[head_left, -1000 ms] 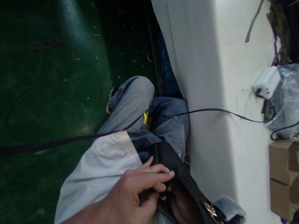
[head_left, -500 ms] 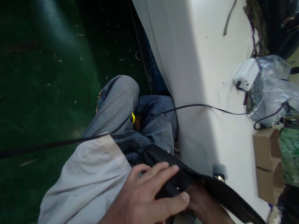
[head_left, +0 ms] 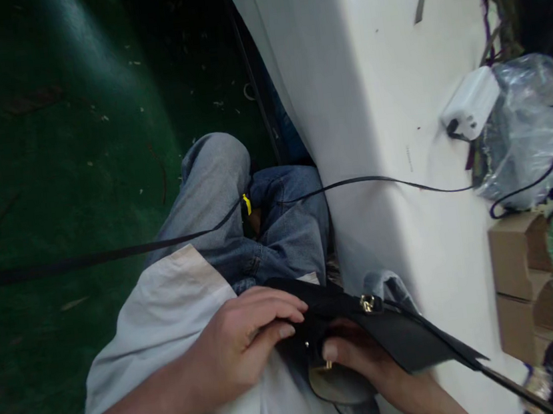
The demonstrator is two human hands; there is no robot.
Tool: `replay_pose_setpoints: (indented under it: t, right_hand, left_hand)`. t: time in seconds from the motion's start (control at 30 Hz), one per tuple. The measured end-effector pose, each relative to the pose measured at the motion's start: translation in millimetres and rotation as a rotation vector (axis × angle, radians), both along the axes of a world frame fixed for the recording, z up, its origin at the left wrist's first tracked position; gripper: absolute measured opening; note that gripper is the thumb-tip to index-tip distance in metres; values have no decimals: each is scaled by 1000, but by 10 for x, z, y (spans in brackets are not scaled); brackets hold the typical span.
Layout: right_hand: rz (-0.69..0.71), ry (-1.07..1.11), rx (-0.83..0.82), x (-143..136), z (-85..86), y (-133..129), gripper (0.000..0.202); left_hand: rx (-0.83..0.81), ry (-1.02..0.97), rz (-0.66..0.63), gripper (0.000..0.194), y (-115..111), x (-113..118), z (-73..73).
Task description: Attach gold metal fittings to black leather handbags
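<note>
A black bag (head_left: 404, 339) with gold-coloured metal fittings (head_left: 368, 303) lies tilted across my lap. At its near left edge, my left hand (head_left: 254, 330) has its fingers and thumb closed on the black material. My right hand (head_left: 363, 357) reaches around the bag from the right, thumb up beside a small gold piece, its other fingers hidden under the material. Below the thumb hangs a rounded greyish flap or panel (head_left: 341, 384). From the bag's right end a dark strap (head_left: 512, 383) runs to the lower right.
To my right is a white-covered table (head_left: 347, 124). On it are a white device (head_left: 473, 102), clear plastic wrap (head_left: 539, 128) and small cardboard boxes (head_left: 509, 259). A thin black cord (head_left: 374, 179) crosses my knees to the table. Green floor (head_left: 49, 161) with scraps spreads at left.
My left hand has drawn back left, from spread over the bag to gripping its edge. The bag has turned, showing the gold fittings and the greyish panel; my right thumb now shows.
</note>
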State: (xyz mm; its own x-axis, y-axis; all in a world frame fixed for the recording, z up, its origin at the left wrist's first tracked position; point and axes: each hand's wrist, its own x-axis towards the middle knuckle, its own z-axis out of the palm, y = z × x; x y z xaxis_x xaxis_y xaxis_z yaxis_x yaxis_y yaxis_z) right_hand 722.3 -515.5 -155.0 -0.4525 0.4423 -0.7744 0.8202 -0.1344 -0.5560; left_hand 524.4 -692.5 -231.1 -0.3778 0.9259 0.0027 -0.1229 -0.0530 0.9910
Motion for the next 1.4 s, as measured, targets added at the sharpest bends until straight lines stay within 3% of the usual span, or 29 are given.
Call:
replay_pose_setpoints:
  t: [0.1,0.2,0.37,0.53,0.77,0.93,1.1,1.4]
  right_hand:
    - [96,-103,3,104,73,-64,41]
    - [136,-69,161,134,74,-156,43]
    - [235,114,443,-119,139,-172,15]
    - [347,234,544,-366,273,-94,2]
    - [357,263,667,-326,307,-183,6]
    - [408,256,672,-333,313,-204,11]
    - [365,253,613,-312,283,-203,13]
    - [368,256,675,-307,283,-231,14]
  left_hand:
    - [118,65,-35,20,92,-47,-104]
    - [139,125,-67,18,114,-44,-171]
    - [154,88,-109,17,137,-32,-231]
    - [156,-13,-100,16,233,-73,-211]
    - [187,-60,-67,12,260,-96,-138]
    - [202,-4,-109,7,280,-137,-148]
    - [266,-4,-206,5,314,-240,-181]
    - [211,204,-190,11,323,-263,-75]
